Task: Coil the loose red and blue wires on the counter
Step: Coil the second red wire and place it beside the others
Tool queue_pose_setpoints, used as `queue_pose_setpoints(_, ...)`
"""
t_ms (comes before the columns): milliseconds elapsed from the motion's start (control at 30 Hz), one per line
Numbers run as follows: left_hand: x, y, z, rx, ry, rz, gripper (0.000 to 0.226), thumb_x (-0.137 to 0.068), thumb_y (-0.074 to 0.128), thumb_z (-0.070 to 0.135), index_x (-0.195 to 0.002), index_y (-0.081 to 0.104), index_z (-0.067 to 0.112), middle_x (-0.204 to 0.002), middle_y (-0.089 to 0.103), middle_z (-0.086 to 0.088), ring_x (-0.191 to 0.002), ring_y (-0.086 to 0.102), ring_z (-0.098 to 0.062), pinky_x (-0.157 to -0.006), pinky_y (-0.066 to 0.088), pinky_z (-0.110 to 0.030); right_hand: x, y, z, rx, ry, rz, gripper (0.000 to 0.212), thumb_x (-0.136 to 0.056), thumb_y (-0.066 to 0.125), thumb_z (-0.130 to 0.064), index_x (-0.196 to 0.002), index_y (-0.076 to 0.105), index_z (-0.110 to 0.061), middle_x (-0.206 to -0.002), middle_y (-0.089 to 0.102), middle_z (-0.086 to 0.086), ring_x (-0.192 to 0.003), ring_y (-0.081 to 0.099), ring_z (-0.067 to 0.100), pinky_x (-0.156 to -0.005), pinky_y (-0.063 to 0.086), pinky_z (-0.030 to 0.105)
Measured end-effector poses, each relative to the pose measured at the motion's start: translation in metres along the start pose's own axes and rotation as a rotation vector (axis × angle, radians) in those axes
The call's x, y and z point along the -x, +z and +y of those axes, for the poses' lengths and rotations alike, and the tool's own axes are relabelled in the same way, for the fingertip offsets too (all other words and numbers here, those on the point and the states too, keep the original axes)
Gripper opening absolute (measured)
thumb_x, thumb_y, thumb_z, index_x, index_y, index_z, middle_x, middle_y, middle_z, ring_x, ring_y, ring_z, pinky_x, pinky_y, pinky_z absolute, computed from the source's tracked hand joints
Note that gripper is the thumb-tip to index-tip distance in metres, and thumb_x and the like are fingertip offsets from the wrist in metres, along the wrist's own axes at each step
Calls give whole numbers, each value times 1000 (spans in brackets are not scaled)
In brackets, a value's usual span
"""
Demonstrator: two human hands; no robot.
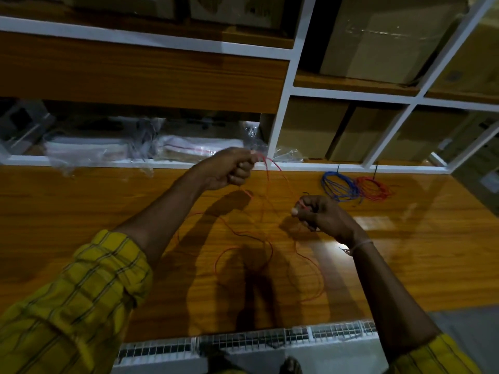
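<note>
A long loose red wire (307, 261) sprawls in loops over the wooden counter (81, 211). My left hand (229, 170) is raised above the counter and grips one stretch of this red wire in a fist. My right hand (316, 213) sits lower and to the right, pinching another stretch of the same wire between thumb and fingers. Thin red strands hang between both hands. At the back right of the counter lie a coiled blue wire (337, 186) and a coiled red wire (375, 188), side by side and overlapping.
White-framed shelves (283, 109) rise behind the counter, holding cardboard boxes (378, 41) and plastic-wrapped packets (189, 147). A white wire-mesh rail (270, 340) runs along the counter's near edge. Bare wood lies left of my arms.
</note>
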State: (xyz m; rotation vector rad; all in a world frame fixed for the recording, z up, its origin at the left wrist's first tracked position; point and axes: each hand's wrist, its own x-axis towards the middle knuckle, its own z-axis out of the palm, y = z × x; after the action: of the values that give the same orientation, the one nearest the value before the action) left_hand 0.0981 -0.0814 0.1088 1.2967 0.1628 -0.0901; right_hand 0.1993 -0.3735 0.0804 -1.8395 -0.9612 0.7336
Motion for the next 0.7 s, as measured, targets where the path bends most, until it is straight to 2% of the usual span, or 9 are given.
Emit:
queue_pose_setpoints(200, -9, -38, 2, 779, 145, 257, 35, -109, 31, 15, -78, 46, 15, -49, 30, 7, -33, 26, -5, -36, 16, -19, 9, -16, 29, -68, 125, 87, 28, -98, 68, -15, -91, 59, 11, -64, 54, 13, -58, 45, 23, -55, 35, 31)
queue_pose_setpoints(300, -8, -49, 1, 934, 241, 375, 39, -109, 31, 12, -73, 45, 14, -46, 30, 5, -32, 24, -7, -34, 17, -20, 19, -20, 39, -137, 171, 113, 18, -99, 64, -10, -95, 61, 8, -68, 52, 15, -57, 47, 18, -56, 35, 30)
queue_pose_setpoints(400, -7, -50, -3, 1032, 315, 433, 41, -109, 30, 12, -70, 42, 14, -44, 30, 4, -30, 24, -9, -33, 18, -20, 19, -21, 46, -71, 171, 148, 17, -99, 63, -3, -96, 59, 14, -72, 57, 18, -60, 54, 18, -58, 44, 28)
queue_pose_setpoints(467, -10, -48, -8, 1028, 331, 488, 38, -108, 32, 10, -71, 40, 15, -45, 29, 3, -32, 23, -9, -34, 19, -21, 16, -18, 53, 54, 175, 191, 9, -98, 61, 1, -95, 64, 8, -73, 63, 19, -64, 59, 24, -62, 49, 39)
queue_pose_setpoints(533, -12, -42, -10, 940, 313, 537, 35, -108, 33, 11, -74, 40, 15, -47, 30, 3, -34, 24, -9, -35, 20, -21, 14, -13, 59, 220, 169, 246, 14, -99, 59, 0, -90, 69, -1, -71, 69, 17, -64, 64, 29, -65, 54, 51)
queue_pose_setpoints(567, -14, -38, -11, 865, 297, 558, 33, -109, 33, 12, -77, 41, 16, -48, 32, 4, -35, 25, -8, -35, 21, -20, 12, -10, 60, 314, 158, 258, 17, -100, 59, -3, -88, 71, -2, -70, 71, 16, -63, 67, 29, -66, 56, 51)
queue_pose_setpoints(633, -14, -21, -9, 665, 268, 591, 29, -110, 33, 12, -82, 42, 17, -50, 37, 5, -37, 30, -7, -37, 25, -19, 8, -1, 52, 530, 127, 242, 20, -101, 61, -12, -88, 76, -5, -72, 75, 13, -65, 72, 27, -65, 57, 44)
queue_pose_setpoints(700, -13, -3, -8, 415, 267, 610, 25, -110, 37, 15, -88, 47, 17, -56, 51, 2, -42, 44, -9, -41, 37, -19, 4, 8, 35, 759, 172, 100, 20, -101, 60, -15, -100, 79, -9, -90, 79, 12, -82, 75, 29, -71, 58, 38)
